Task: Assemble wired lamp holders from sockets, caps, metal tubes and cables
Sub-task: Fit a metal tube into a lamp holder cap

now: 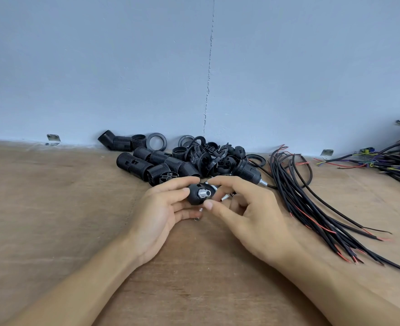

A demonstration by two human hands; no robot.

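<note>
A black cap (197,196) with a short metal tube (205,193) in its neck is held over the near middle of the wooden table (53,208). It is gripped by the curled fingers of the left hand (163,212) and pinched between thumb and forefinger of the right hand (248,215). Black cables (312,203) are fanned out to the right, and black sockets (161,161) are heaped farther back by the wall (123,67).

Workshop bench (53,208); sockets (145,163), cables (312,198)
</note>
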